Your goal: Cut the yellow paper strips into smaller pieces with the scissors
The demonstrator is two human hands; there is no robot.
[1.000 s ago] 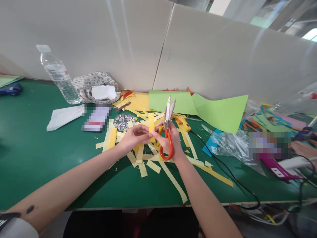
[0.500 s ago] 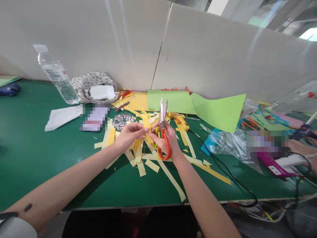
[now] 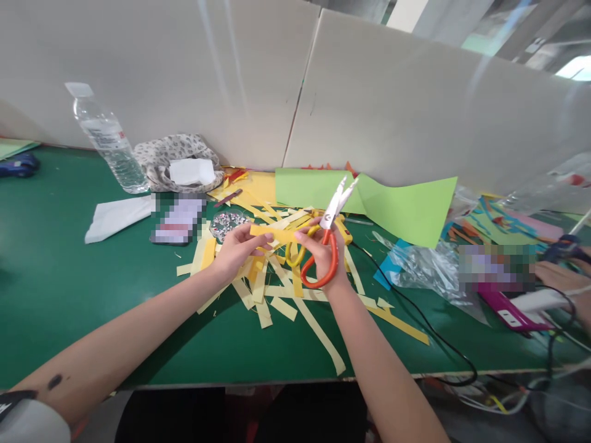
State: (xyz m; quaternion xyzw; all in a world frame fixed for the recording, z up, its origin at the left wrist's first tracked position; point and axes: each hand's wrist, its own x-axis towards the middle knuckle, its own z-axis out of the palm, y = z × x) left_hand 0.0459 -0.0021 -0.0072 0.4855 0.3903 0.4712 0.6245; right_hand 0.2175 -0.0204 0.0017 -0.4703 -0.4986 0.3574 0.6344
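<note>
Between my two hands a yellow paper strip [image 3: 279,234] is stretched sideways. My left hand [image 3: 237,249] pinches its left end. With thumb and fingers my right hand [image 3: 330,252] pinches the right end, and it also carries scissors [image 3: 331,215] with one orange and one yellow handle loop; their blades point up and away, slightly apart. Below the hands lies a loose pile of pale and deeper yellow paper strips [image 3: 282,307]. A round clear case of small shiny gems [image 3: 227,225] sits just beyond my left hand. Behind my right hand a yellow glue gun [image 3: 345,232] is partly hidden.
Green sheets [image 3: 401,206] lean by the grey partition. To the left are a water bottle [image 3: 108,144], a phone [image 3: 179,218], tissue [image 3: 117,216] and a spotted cloth pouch [image 3: 178,147]. A black cable [image 3: 415,304], plastic bag [image 3: 431,271] and magenta power strip [image 3: 512,311] lie right, near another person's hand [image 3: 563,280].
The yellow strip has turned from upright to sideways between my hands. My right hand has moved right, and the scissors in it now tilt to the right.
</note>
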